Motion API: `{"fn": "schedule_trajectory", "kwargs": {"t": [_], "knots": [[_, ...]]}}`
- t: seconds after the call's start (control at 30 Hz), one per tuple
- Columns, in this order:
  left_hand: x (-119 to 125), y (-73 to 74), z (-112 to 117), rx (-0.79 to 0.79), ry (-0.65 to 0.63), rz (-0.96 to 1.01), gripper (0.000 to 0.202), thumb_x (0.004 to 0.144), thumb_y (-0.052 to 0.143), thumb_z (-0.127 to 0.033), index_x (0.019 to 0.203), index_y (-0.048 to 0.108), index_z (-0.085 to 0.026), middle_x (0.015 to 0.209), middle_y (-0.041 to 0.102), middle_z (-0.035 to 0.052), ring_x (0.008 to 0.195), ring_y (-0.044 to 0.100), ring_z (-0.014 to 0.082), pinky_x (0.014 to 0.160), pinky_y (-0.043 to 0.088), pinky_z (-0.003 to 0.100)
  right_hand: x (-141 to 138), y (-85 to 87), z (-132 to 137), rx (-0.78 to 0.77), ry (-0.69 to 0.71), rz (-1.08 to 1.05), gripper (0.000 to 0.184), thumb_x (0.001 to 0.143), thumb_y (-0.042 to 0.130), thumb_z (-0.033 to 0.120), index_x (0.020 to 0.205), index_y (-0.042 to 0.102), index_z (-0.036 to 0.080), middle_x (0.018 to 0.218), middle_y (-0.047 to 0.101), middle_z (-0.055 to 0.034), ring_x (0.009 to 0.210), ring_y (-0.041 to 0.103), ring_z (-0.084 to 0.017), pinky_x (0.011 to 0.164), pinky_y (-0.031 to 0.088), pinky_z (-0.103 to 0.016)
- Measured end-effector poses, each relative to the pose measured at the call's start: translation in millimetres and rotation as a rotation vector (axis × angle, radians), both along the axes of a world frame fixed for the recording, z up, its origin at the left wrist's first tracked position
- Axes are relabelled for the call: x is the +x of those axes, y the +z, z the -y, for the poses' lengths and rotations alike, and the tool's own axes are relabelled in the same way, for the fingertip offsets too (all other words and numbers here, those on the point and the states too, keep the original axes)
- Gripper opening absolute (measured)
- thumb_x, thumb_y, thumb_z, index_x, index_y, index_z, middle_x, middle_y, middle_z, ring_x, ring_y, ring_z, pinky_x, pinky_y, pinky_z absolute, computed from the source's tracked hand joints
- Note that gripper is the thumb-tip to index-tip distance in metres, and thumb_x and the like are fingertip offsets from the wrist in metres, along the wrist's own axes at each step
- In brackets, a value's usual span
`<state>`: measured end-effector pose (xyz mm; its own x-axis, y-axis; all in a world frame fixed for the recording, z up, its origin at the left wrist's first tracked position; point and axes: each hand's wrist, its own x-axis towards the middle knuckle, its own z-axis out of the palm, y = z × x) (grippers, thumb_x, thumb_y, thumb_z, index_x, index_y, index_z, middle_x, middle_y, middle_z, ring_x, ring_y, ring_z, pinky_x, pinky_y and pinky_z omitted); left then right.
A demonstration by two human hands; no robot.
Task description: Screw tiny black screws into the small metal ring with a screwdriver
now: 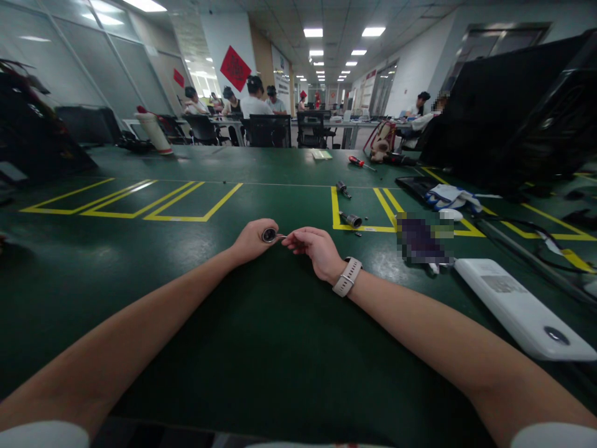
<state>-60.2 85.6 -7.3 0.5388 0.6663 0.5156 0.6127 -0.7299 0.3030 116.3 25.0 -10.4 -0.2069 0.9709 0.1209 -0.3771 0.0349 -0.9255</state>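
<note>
Both my forearms rest on the green table (pixel 261 336) and meet near its middle. My left hand (pixel 254 239) is curled round a small round metal part (pixel 269 234) with a dark centre. My right hand (pixel 314 247), with a light watch strap on its wrist, pinches a thin metal piece (pixel 282 236) that reaches the round part. Both hands are closed, with their fingertips almost touching.
Two small metal cylinders (pixel 351 219) (pixel 342 188) and a red-handled screwdriver (pixel 360 162) lie beyond the hands among yellow floor-tape outlines. A white flat device (pixel 517 308), gloves (pixel 450 196) and cables lie at the right, below a dark monitor (pixel 517 112). Several people sit at desks far back.
</note>
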Motion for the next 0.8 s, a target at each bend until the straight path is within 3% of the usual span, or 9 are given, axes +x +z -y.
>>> {"fn": "schedule_trajectory", "kwargs": {"t": [0.23,0.4,0.6,0.8], "knots": [[-0.4,-0.3,0.5,-0.078,-0.032,0.082,0.024,0.074,0.055,-0.037,0.063,0.049,-0.016,0.059,0.048,-0.0023,0.055,0.044,0.0102,0.051,0.036,0.022,-0.3,1.7,1.6,0.001,0.021,-0.006,0.013,0.071,0.057,0.026,0.067,0.064,0.017,0.073,0.067,-0.0034,0.069,0.056,-0.014,0.063,0.039,-0.028],[0.7,-0.7,-0.8,-0.026,0.036,0.017,0.027,0.075,0.053,-0.040,0.062,0.048,-0.017,0.058,0.047,-0.0019,0.055,0.044,0.0113,0.051,0.034,0.023,-4.7,1.5,5.1,0.067,-0.085,0.047,0.013,0.071,0.056,0.025,0.063,0.062,0.018,0.067,0.065,-0.0014,0.066,0.055,-0.013,0.061,0.038,-0.027],[1.0,1.2,0.7,0.014,0.032,-0.079,0.022,0.076,0.052,-0.034,0.062,0.048,-0.017,0.058,0.048,-0.0015,0.056,0.045,0.0122,0.051,0.033,0.023,-5.9,-0.7,5.8,0.119,-0.079,0.146,0.013,0.072,0.056,0.025,0.064,0.063,0.018,0.067,0.064,-0.0011,0.068,0.055,-0.014,0.062,0.039,-0.028],[-1.0,0.3,0.3,-0.050,-0.005,0.070,0.025,0.074,0.055,-0.038,0.064,0.048,-0.016,0.059,0.048,-0.0022,0.055,0.045,0.0108,0.051,0.036,0.022,-3.1,-0.1,2.3,0.039,-0.016,0.034,0.013,0.070,0.056,0.026,0.065,0.064,0.017,0.070,0.067,-0.0030,0.067,0.056,-0.014,0.061,0.039,-0.028]]}}
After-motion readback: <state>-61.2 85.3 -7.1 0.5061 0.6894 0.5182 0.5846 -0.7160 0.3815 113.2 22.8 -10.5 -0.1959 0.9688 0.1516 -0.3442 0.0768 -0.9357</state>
